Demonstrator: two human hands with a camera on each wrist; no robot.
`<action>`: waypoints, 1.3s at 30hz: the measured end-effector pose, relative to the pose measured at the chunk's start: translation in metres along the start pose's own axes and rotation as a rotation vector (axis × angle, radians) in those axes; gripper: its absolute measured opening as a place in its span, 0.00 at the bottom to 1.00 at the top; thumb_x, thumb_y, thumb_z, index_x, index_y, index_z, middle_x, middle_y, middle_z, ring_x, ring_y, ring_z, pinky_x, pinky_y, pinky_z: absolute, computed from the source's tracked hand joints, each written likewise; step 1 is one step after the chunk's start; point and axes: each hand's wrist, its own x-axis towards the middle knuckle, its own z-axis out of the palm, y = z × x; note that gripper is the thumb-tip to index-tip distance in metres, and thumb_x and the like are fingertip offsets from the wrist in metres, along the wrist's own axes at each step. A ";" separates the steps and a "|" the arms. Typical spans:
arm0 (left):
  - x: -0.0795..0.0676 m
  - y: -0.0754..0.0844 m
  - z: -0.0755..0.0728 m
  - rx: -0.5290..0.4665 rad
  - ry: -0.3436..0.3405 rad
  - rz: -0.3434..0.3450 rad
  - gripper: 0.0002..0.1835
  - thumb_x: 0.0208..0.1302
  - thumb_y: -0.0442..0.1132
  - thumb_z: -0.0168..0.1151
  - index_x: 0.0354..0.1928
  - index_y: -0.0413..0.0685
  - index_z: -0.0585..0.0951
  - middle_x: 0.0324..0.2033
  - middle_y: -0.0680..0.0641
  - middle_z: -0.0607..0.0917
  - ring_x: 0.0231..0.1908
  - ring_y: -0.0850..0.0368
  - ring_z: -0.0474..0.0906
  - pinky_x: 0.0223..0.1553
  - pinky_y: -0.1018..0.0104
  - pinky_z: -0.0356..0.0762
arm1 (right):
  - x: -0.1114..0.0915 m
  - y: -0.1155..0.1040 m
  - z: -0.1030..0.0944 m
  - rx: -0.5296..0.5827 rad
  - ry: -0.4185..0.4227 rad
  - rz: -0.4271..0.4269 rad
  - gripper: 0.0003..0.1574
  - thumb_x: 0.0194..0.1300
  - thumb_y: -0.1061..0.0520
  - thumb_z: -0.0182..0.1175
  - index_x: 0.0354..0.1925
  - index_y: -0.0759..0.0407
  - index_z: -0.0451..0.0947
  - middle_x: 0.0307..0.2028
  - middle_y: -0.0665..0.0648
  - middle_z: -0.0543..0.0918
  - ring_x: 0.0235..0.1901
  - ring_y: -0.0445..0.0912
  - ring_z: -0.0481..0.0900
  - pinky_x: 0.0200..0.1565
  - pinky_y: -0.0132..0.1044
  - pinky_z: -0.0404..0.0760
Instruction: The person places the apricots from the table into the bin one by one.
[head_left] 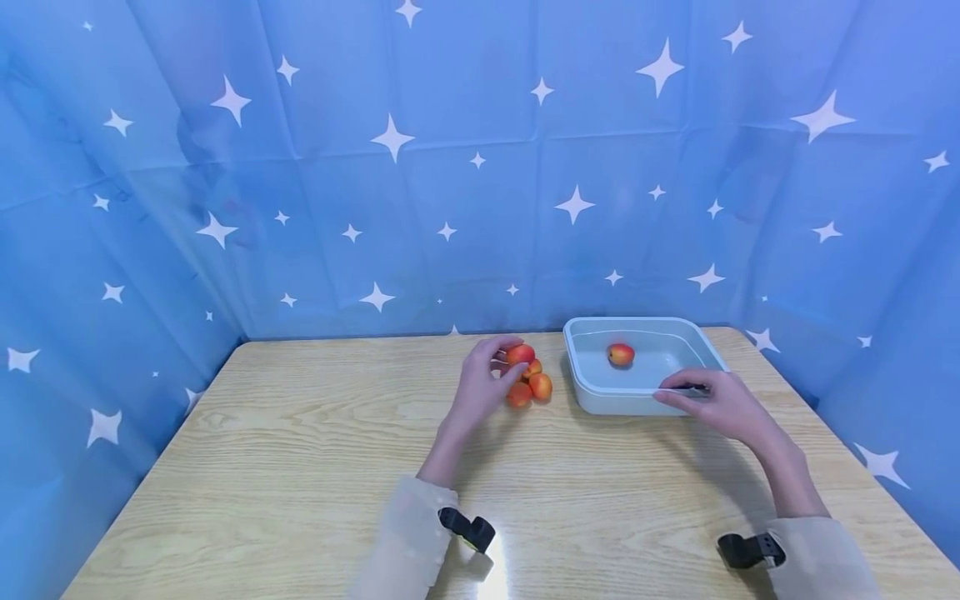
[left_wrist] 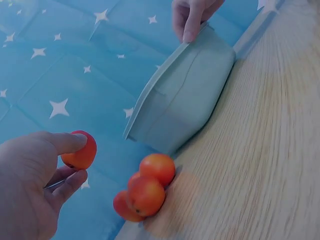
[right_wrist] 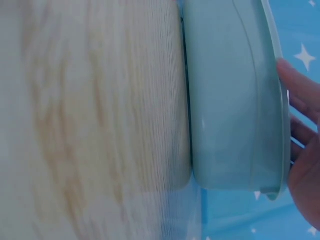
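My left hand (head_left: 480, 383) pinches a small red-orange apricot (left_wrist: 81, 151) between thumb and fingers, raised above the others. Just below it, several more apricots (head_left: 541, 386) sit huddled on the table. A pale blue-green plastic basin (head_left: 622, 403) stands to their right, with one red-and-yellow apricot (head_left: 621, 354) lying inside. At the basin's near right side, my right hand (head_left: 723, 404) grips the rim, thumb outside and fingers over the inner side. The right wrist view shows the thumb (right_wrist: 295, 82) at the rim.
The wooden table (head_left: 300, 467) reaches back to a blue curtain (head_left: 480, 208) printed with white stars, which also hangs along both sides. The basin stands near the table's back right corner. A black wrist strap (head_left: 467, 528) is on each sleeve.
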 end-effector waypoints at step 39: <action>0.008 0.040 0.061 -0.084 -0.057 0.117 0.19 0.64 0.35 0.71 0.56 0.43 0.84 0.51 0.44 0.81 0.39 0.60 0.82 0.45 0.69 0.84 | 0.001 0.001 0.001 -0.004 0.011 -0.006 0.12 0.66 0.47 0.69 0.45 0.50 0.88 0.38 0.47 0.87 0.37 0.38 0.80 0.40 0.33 0.78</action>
